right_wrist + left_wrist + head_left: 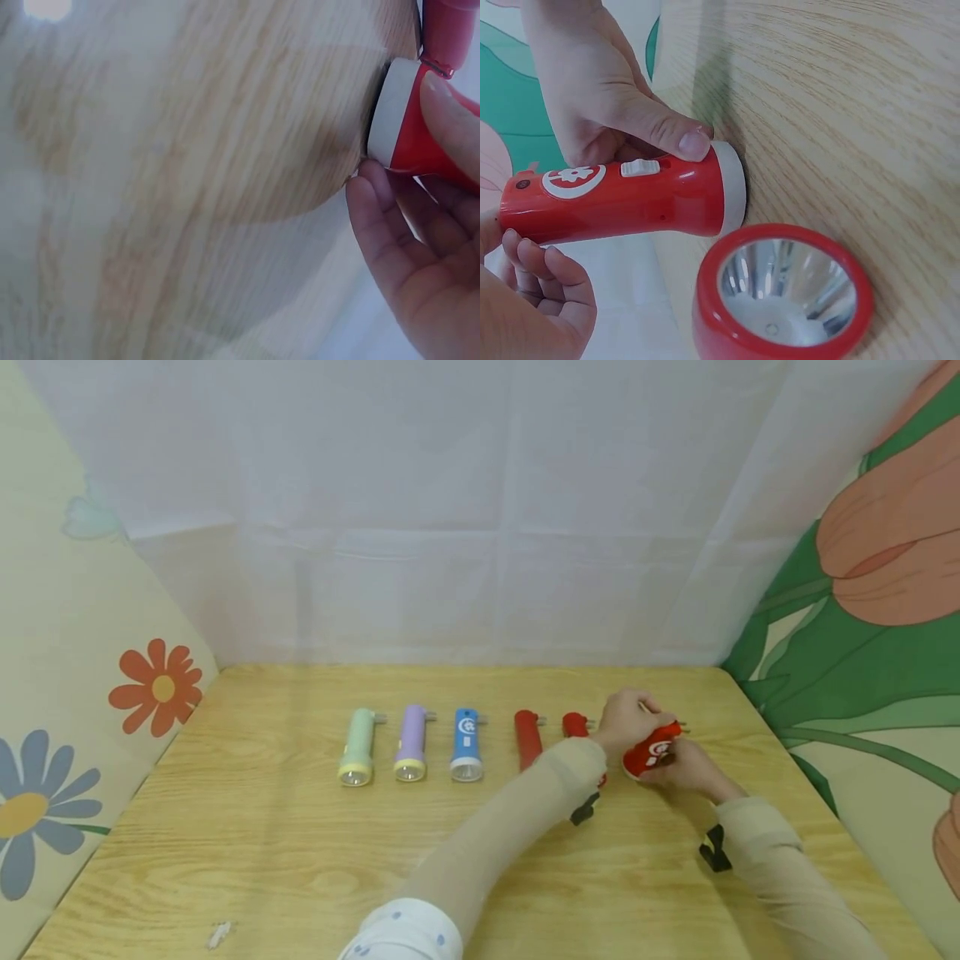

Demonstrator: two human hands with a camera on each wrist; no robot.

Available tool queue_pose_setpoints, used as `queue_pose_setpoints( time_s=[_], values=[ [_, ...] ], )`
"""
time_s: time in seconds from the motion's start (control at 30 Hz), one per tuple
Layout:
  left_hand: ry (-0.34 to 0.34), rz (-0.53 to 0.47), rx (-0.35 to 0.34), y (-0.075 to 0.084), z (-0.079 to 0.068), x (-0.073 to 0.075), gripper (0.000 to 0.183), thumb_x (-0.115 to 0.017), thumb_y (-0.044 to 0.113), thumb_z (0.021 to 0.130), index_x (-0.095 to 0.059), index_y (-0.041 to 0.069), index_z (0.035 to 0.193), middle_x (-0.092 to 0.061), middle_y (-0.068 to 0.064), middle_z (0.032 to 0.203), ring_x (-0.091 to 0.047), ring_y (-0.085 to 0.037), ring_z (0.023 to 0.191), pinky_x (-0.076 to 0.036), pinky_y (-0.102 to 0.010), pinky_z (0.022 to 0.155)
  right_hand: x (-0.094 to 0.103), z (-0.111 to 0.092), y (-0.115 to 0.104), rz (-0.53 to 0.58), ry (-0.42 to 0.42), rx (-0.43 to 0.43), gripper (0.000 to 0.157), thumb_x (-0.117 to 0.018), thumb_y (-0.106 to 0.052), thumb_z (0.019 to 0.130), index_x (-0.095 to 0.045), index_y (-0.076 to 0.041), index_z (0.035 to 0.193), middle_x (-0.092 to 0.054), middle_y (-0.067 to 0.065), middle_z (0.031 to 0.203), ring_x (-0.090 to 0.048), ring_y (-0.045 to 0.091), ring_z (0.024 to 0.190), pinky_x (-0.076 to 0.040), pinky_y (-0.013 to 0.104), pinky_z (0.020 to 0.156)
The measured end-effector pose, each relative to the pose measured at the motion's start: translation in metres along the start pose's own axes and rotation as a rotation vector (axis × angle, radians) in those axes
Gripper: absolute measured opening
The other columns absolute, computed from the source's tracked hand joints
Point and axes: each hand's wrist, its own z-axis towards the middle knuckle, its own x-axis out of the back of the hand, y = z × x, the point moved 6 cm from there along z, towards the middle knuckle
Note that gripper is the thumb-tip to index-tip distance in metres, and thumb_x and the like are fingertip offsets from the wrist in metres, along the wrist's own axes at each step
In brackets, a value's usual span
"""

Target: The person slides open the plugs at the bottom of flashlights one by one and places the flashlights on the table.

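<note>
At the right of the row, both hands are on a red flashlight (pixel 651 753) with a white rim, a white slide switch and a white flower emblem. My right hand (pixel 693 768) grips it near the lens end, thumb lying beside the switch in the left wrist view. My left hand (pixel 628 720) pinches the tail end, its other fingers curled underneath. The flashlight is tilted, its white rim (pixel 391 112) close to the tabletop in the right wrist view. Plug prongs stick out from its tail. Next to it stands a second red flashlight (pixel 707 319), partly hidden by my left arm in the head view.
Further left along the wooden table (pixel 300 860) are another red flashlight (pixel 528 739), a blue one (pixel 467 739), a purple one (pixel 412 739) and a mint green one (pixel 361 739). A white cloth (pixel 420 593) hangs behind; floral cloths flank both sides.
</note>
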Motion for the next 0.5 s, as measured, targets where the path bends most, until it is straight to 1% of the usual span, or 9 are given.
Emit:
queue_pose_setpoints(
  time_s=[0.13,0.3,0.5],
  values=[
    [0.012,0.002,-0.031,-0.0005,0.0018,0.0013,0.014,-0.073,0.019,0.079,-0.065,0.01,0.072,-0.057,0.008,0.067,-0.049,-0.004,0.055,-0.043,-0.015,0.047,-0.0005,-0.0012,0.0007,-0.01,-0.02,-0.007,0.042,-0.078,-0.011,0.071,-0.058,0.013,0.099,-0.065,0.018,0.088,-0.061,0.029,0.082,-0.049,0.042,0.073],
    [0.034,0.023,-0.077,-0.0002,0.0028,0.0046,0.012,-0.072,0.018,0.08,-0.067,0.009,0.074,-0.056,0.009,0.064,-0.047,-0.002,0.051,-0.04,-0.013,0.045,-0.0011,-0.0057,-0.0024,0.012,-0.045,-0.024,0.038,-0.075,-0.01,0.073,-0.059,0.011,0.1,-0.065,0.017,0.09,-0.061,0.03,0.084,-0.048,0.044,0.076],
    [0.033,0.011,-0.076,0.0012,0.0017,0.0052,0.01,-0.072,0.018,0.08,-0.07,0.009,0.079,-0.058,0.009,0.063,-0.048,0.0,0.05,-0.041,-0.013,0.045,-0.002,-0.0096,-0.0057,0.034,-0.045,-0.038,0.04,-0.074,-0.012,0.076,-0.059,0.011,0.104,-0.065,0.018,0.095,-0.06,0.03,0.089,-0.047,0.042,0.078]
  ],
)
